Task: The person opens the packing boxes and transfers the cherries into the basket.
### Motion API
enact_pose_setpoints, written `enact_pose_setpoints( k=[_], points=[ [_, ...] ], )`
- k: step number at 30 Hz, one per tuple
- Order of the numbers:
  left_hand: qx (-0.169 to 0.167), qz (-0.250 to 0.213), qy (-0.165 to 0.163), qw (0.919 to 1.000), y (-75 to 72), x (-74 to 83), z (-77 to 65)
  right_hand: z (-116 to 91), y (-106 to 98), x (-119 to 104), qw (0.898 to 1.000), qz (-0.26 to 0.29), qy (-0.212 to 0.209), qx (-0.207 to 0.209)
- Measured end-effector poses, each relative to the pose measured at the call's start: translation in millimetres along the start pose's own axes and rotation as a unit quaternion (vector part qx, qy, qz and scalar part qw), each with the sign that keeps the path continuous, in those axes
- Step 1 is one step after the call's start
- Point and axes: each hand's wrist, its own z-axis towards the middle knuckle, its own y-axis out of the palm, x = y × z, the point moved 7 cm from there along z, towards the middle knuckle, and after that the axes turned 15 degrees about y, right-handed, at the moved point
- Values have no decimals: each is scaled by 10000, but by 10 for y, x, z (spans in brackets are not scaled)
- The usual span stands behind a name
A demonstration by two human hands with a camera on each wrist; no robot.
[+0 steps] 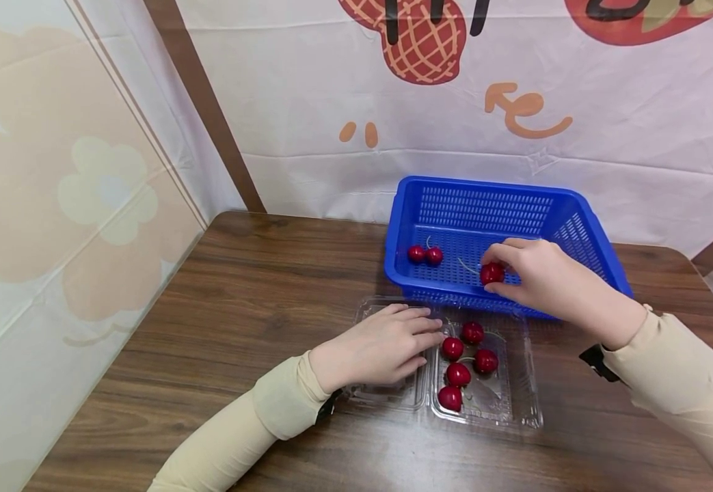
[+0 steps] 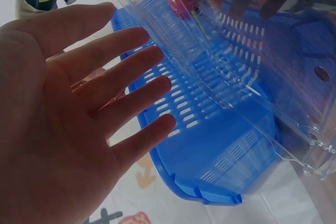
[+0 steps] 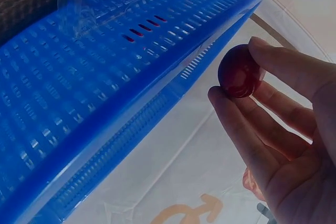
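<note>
My right hand [image 1: 531, 277] pinches a dark red cherry [image 1: 491, 273] between thumb and fingers, over the blue plastic basket [image 1: 485, 183]. In the right wrist view that cherry [image 3: 241, 71] sits at the fingertips, above the basket's rim. Two cherries [image 1: 425, 255] lie on the basket floor at the left. In front stands a clear plastic clamshell box [image 1: 531, 389], its lid folded out to the left. Several cherries [image 1: 458, 374] lie in its right half. My left hand [image 1: 381, 345] is over the lid half, fingers spread and holding nothing; the left wrist view shows its palm [image 2: 63, 114].
The basket and box stand on a brown wood-grain table [image 1: 239, 287]. Behind the basket hangs a printed white cloth [image 1: 294, 89], and another pale flowered sheet [image 1: 85, 205] borders the table on the left.
</note>
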Motion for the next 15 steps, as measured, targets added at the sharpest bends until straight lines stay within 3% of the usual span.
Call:
enact_pose_setpoints(
  k=[15],
  points=[
    [-54, -103, -65, 9999, 3, 0, -7, 275, 118, 114, 9989, -93, 268, -363]
  ],
)
